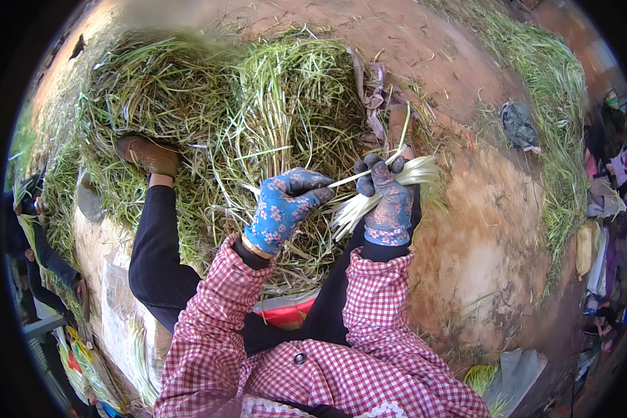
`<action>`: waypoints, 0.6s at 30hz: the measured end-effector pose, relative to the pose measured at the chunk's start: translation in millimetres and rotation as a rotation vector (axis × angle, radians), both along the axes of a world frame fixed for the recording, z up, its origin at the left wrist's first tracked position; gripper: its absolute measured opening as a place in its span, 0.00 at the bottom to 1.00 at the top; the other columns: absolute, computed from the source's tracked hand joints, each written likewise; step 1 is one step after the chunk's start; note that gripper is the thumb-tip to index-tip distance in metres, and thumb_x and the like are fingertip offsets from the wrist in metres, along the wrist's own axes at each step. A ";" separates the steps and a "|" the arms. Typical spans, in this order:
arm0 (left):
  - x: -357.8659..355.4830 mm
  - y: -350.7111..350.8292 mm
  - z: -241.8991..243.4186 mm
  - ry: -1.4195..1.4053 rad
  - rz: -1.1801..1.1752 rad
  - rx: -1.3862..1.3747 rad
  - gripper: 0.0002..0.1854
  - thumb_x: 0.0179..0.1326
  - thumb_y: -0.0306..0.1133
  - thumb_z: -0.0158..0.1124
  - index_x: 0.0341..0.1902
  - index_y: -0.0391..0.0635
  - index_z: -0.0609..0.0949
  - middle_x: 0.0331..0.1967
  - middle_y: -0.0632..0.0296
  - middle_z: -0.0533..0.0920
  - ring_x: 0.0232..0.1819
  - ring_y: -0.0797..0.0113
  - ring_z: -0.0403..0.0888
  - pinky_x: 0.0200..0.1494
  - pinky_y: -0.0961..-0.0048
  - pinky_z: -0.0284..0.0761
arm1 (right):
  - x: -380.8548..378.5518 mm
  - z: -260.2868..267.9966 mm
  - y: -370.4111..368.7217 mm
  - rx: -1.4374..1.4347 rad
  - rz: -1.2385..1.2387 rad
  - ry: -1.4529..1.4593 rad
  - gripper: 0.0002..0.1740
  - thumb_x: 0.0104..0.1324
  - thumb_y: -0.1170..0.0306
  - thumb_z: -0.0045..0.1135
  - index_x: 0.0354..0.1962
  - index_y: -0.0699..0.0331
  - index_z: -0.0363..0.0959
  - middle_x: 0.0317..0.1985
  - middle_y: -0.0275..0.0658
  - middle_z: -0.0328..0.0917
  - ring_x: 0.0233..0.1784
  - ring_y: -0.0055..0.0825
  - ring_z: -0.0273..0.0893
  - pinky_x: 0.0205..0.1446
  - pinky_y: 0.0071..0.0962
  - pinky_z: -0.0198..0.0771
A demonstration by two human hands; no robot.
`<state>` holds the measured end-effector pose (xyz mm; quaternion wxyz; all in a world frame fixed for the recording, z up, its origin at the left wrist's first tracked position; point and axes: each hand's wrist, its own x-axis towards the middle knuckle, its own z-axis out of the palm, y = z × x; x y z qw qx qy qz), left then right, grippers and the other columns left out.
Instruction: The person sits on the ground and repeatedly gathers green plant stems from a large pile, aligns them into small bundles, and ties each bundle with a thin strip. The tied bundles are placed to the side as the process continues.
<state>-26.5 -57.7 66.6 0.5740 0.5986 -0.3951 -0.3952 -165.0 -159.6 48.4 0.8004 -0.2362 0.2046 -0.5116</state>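
My left hand point(290, 209), in a blue floral glove with grey fingertips, pinches the end of one pale stalk point(349, 180). That stalk runs up to the right across the fingers of my right hand point(386, 204), gloved in the same way. A bundle of pale stalks point(420, 172), probably chives or a similar leafy vegetable, is gripped in my right hand. Its white ends fan out towards the lower left. Beneath both hands lies a heap of loose green leaves and stalks point(162, 99). A more upright clump of stalks point(274, 115) stands in front of my left hand.
My brown shoe point(154, 155) presses into the heap. Strips of mauve cloth point(371, 96) lie at its right edge. A dark plastic bag point(518, 124) sits near another band of greens point(559, 104). Sorted stalks point(140, 360) rest at lower left. Other people sit at both sides.
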 end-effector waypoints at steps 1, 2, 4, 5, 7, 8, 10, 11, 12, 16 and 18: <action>-4.4 -0.4 -3.3 0.085 0.056 -0.003 0.08 0.50 0.20 0.66 0.36 0.36 0.83 0.34 0.60 0.81 0.36 0.73 0.78 0.40 0.77 0.73 | -0.2 -0.2 -0.5 -0.010 0.002 -0.005 0.16 0.56 0.82 0.59 0.31 0.54 0.61 0.33 0.46 0.76 0.35 0.38 0.76 0.18 0.18 0.66; -7.6 -0.3 -6.5 0.122 0.107 -0.064 0.07 0.51 0.21 0.66 0.35 0.37 0.83 0.33 0.61 0.81 0.35 0.73 0.78 0.39 0.78 0.73 | -0.4 -0.7 -1.1 -0.019 0.007 -0.014 0.16 0.56 0.82 0.59 0.31 0.54 0.61 0.33 0.46 0.76 0.35 0.38 0.76 0.18 0.18 0.66; -11.8 1.6 -12.8 0.219 0.180 -0.071 0.05 0.52 0.22 0.65 0.34 0.37 0.82 0.31 0.62 0.81 0.32 0.75 0.77 0.37 0.79 0.73 | 0.5 -2.3 -2.1 0.013 0.022 -0.016 0.16 0.56 0.82 0.59 0.32 0.54 0.61 0.34 0.48 0.76 0.35 0.39 0.76 0.18 0.19 0.66; -13.1 2.6 -15.8 0.285 0.188 -0.045 0.05 0.53 0.22 0.64 0.34 0.37 0.82 0.30 0.63 0.81 0.31 0.75 0.77 0.36 0.79 0.72 | 1.0 -3.1 -1.9 0.015 0.015 -0.018 0.16 0.56 0.82 0.59 0.32 0.54 0.61 0.34 0.48 0.77 0.34 0.39 0.76 0.18 0.19 0.66; -15.1 3.5 -21.2 0.375 0.183 0.008 0.04 0.55 0.24 0.63 0.34 0.38 0.81 0.29 0.64 0.81 0.29 0.76 0.77 0.35 0.80 0.72 | 2.3 -4.1 -1.7 0.068 0.004 0.022 0.16 0.56 0.82 0.59 0.33 0.54 0.62 0.34 0.49 0.77 0.34 0.39 0.76 0.18 0.19 0.67; -16.0 4.0 -23.0 0.400 0.170 0.037 0.04 0.56 0.24 0.63 0.34 0.38 0.80 0.28 0.64 0.81 0.28 0.77 0.77 0.34 0.81 0.71 | 2.7 -4.1 -1.2 0.039 0.003 -0.033 0.15 0.55 0.83 0.60 0.30 0.55 0.63 0.33 0.50 0.79 0.30 0.33 0.79 0.20 0.18 0.68; -17.4 5.8 -24.2 0.471 0.132 0.045 0.05 0.58 0.26 0.61 0.35 0.37 0.79 0.26 0.64 0.80 0.28 0.77 0.76 0.32 0.81 0.70 | 3.0 -3.2 0.5 0.040 -0.006 0.027 0.15 0.55 0.82 0.61 0.30 0.56 0.63 0.33 0.49 0.79 0.28 0.32 0.78 0.20 0.18 0.68; -18.1 7.3 -23.4 0.460 0.143 0.050 0.05 0.58 0.26 0.61 0.35 0.37 0.79 0.27 0.63 0.80 0.28 0.77 0.76 0.33 0.81 0.71 | 3.0 -2.3 1.4 0.032 -0.011 0.051 0.15 0.55 0.82 0.61 0.30 0.56 0.63 0.32 0.49 0.79 0.27 0.32 0.78 0.20 0.18 0.68; -18.7 9.7 -21.4 0.465 0.131 0.047 0.05 0.58 0.25 0.61 0.35 0.37 0.79 0.27 0.63 0.80 0.28 0.77 0.76 0.33 0.81 0.71 | 2.3 -1.2 2.2 0.046 0.008 0.076 0.15 0.54 0.82 0.62 0.30 0.56 0.63 0.32 0.49 0.79 0.25 0.30 0.77 0.20 0.18 0.68; -21.1 19.9 -8.6 0.313 0.075 0.090 0.08 0.58 0.23 0.60 0.41 0.36 0.79 0.31 0.64 0.81 0.33 0.77 0.76 0.39 0.79 0.73 | 3.9 0.0 4.7 0.054 0.059 0.127 0.15 0.55 0.81 0.62 0.31 0.57 0.63 0.32 0.48 0.79 0.25 0.27 0.78 0.21 0.19 0.70; -19.6 22.6 -3.7 0.284 -0.023 0.106 0.10 0.58 0.21 0.60 0.44 0.38 0.79 0.34 0.64 0.81 0.36 0.78 0.76 0.41 0.79 0.73 | 4.8 -1.9 5.2 0.104 0.068 0.150 0.15 0.55 0.81 0.61 0.32 0.57 0.63 0.32 0.49 0.79 0.25 0.27 0.78 0.21 0.18 0.70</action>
